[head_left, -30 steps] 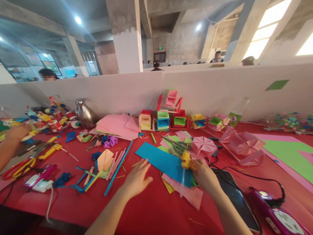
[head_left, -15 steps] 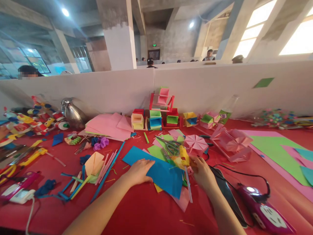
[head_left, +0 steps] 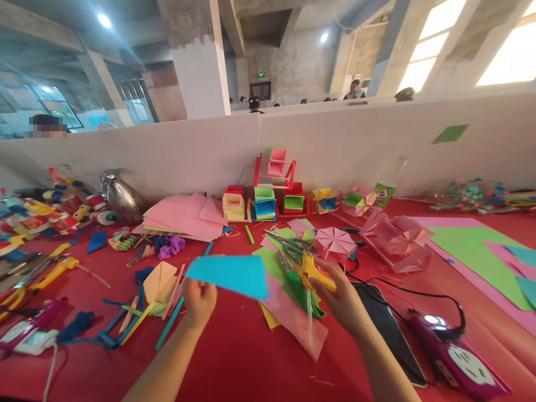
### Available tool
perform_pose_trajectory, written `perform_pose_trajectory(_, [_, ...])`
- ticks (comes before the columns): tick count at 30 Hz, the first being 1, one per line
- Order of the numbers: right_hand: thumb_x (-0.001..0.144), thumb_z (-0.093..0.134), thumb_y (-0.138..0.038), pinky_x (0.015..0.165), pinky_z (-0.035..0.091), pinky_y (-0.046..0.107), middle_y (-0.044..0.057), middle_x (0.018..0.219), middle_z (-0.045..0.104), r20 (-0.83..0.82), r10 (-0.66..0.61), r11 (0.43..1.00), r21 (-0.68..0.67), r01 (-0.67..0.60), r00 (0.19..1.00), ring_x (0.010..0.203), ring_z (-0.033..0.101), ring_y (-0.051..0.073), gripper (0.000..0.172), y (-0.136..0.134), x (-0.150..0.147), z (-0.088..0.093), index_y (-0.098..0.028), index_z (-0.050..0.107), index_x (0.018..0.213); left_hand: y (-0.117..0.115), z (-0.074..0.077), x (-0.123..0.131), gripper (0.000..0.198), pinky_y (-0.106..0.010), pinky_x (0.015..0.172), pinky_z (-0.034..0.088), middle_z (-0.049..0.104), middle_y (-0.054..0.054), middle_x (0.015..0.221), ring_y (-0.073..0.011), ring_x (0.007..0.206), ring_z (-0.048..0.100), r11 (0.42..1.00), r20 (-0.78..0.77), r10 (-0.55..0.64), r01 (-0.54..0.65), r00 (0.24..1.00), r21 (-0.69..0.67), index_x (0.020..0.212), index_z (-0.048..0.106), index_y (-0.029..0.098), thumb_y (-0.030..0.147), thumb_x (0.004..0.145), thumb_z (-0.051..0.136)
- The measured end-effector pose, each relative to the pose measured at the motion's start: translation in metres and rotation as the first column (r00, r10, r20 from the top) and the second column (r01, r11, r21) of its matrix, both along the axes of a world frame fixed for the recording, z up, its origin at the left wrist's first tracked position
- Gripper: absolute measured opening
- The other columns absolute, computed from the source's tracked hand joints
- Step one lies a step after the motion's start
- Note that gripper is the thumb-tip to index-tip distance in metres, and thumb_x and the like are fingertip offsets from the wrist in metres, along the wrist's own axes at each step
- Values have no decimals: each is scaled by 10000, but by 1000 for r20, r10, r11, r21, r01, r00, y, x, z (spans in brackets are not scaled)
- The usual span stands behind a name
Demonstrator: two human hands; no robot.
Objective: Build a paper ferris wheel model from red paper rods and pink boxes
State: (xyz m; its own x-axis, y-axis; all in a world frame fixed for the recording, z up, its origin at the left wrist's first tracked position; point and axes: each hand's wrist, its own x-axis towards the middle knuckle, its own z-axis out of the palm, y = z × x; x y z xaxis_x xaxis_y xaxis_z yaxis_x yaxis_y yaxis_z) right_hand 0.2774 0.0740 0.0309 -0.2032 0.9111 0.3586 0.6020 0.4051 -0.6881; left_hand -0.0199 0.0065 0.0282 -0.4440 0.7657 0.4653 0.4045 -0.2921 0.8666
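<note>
A bright blue paper sheet (head_left: 230, 274) hangs tilted above the table, pinched at its left end by my left hand (head_left: 200, 301). To the right, my right hand (head_left: 337, 290) has its fingers round the handle of a yellow glue gun (head_left: 312, 269). A clear glue stick sticks out of the gun's rear toward me. Under and beside the gun lie a pink paper piece (head_left: 293, 315), a green crumpled piece (head_left: 299, 287) and scissors (head_left: 288, 244). A pink folded paper wheel (head_left: 335, 243) sits just beyond my right hand.
Small paper box models (head_left: 264, 204) line the white partition (head_left: 188, 151). Pink sheets (head_left: 184, 215) and a metal jug (head_left: 121, 195) stand left of them. A phone (head_left: 387, 332), black cable and purple power strip (head_left: 456, 352) lie right. Paper strips (head_left: 170, 321) lie left.
My left hand has lifted the blue sheet off the pile and drawn it left, uncovering pink and green paper. My right hand has taken hold of the glue gun, which has turned.
</note>
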Motion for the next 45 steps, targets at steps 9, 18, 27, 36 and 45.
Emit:
perform_pose_trajectory(9, [773, 364, -705, 868, 469, 394, 162, 1380, 394, -611, 142, 758, -439, -483, 779, 1139, 520, 250, 800, -66, -28, 9, -273, 164, 1415, -60, -15, 56, 241, -305, 777, 484, 678, -68, 1006, -203, 908, 621, 924, -720, -336, 360, 607, -128, 914, 651, 232, 99, 849, 461])
perform_pose_trajectory(18, [825, 533, -396, 877, 464, 424, 94, 1403, 372, 38, 65, 991, -116, -60, 997, 1171, 474, 262, 524, -119, -3, -26, -338, 367, 1318, -95, -25, 67, 195, -283, 620, 458, 668, -22, 818, -175, 717, 577, 892, -723, -447, 320, 527, -318, 845, 615, 213, 147, 874, 434])
perform_pose_trajectory(27, [867, 499, -229, 676, 469, 313, 32, 885, 683, 440, 346, 911, 54, -409, 829, 770, 588, 176, 160, -135, -22, -40, -236, 659, 880, -113, -32, 34, 110, -263, 745, 460, 658, -10, 931, -154, 830, 581, 799, -598, -601, 391, 530, -458, 896, 611, 215, 194, 869, 507])
perform_pose_trajectory(36, [864, 489, -371, 723, 466, 339, 67, 887, 608, 322, 185, 982, -38, -183, 928, 809, 552, 197, 246, -127, -15, -41, -223, 650, 751, -125, -28, -44, 164, -224, 685, 463, 619, -1, 816, -124, 747, 589, 832, -528, -517, 253, 674, -493, 765, 623, 218, 276, 869, 508])
perform_pose_trajectory(45, [843, 528, -358, 693, 443, 373, 65, 857, 563, 366, 156, 987, -92, -131, 918, 788, 509, 214, 236, -124, -25, -37, -200, 612, 689, -131, -14, 8, 276, -434, 908, 401, 548, -98, 1221, -274, 1151, 464, 923, -836, -281, -105, 471, -370, 1126, 540, 159, 190, 872, 436])
